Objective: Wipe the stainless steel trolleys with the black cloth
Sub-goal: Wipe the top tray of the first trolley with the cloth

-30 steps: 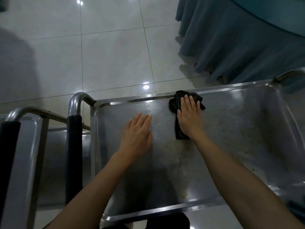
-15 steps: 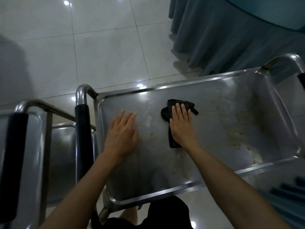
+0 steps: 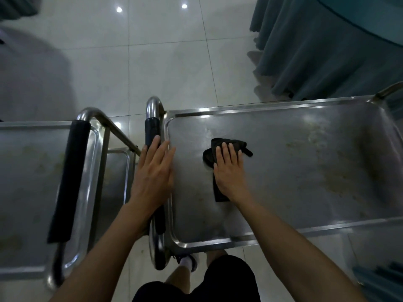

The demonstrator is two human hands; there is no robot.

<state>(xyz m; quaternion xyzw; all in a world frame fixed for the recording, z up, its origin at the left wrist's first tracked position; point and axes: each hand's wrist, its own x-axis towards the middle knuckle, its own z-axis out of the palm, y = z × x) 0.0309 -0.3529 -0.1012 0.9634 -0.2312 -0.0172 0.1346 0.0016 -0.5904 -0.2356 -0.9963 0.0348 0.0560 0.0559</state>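
Now steel trolley top (image 3: 283,162) stained, on glossy tiled floor (image 3: 165,62) w/ teal drape (image 3: 327,51)

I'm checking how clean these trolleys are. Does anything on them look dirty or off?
Yes. Yellowish-brown stains mottle the right trolley's tray, right of the black cloth under the right hand. Similar faint blotches mark the left trolley's tray.

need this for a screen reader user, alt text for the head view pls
A right hand presses a black cloth flat on a stained stainless steel trolley top, seen from above. The left hand lies flat over the trolley's left rim beside its black-padded handle; a second trolley stands left.
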